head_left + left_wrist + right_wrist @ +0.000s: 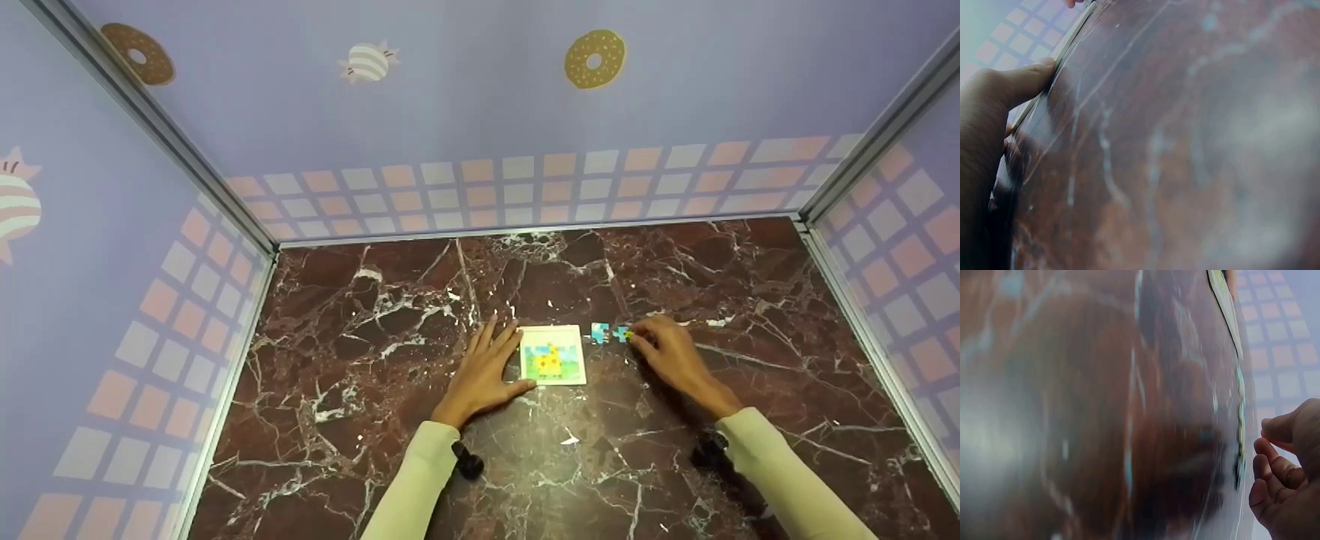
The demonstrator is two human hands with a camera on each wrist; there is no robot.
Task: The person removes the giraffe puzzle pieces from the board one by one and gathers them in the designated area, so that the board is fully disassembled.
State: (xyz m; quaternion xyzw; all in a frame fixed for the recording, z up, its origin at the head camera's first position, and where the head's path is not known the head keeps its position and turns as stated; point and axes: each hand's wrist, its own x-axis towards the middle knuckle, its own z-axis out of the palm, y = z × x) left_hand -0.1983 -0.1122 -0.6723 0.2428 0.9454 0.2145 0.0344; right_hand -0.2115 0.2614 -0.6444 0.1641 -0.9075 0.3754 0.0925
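A small square puzzle board [553, 379] with a pale frame lies on the table, showing a yellow giraffe-like picture on blue and green. My left hand [484, 375] rests spread along its left side, thumb at the lower edge; the left wrist view shows the thumb [1030, 79] against the board's edge. Right of the board lie a blue puzzle piece [600, 333] and a blue, yellow and green one [621, 334]. Over the latter hovers my right hand [675, 360], fingers loosely curled. In the right wrist view the fingertips [1264, 447] are apart from the pieces, with nothing visible between them.
The dark red marble-patterned table [360, 450] is enclosed by lilac walls [480, 112] with checkered bands at back, left and right. Black wrist devices [469, 461] sit by both sleeves.
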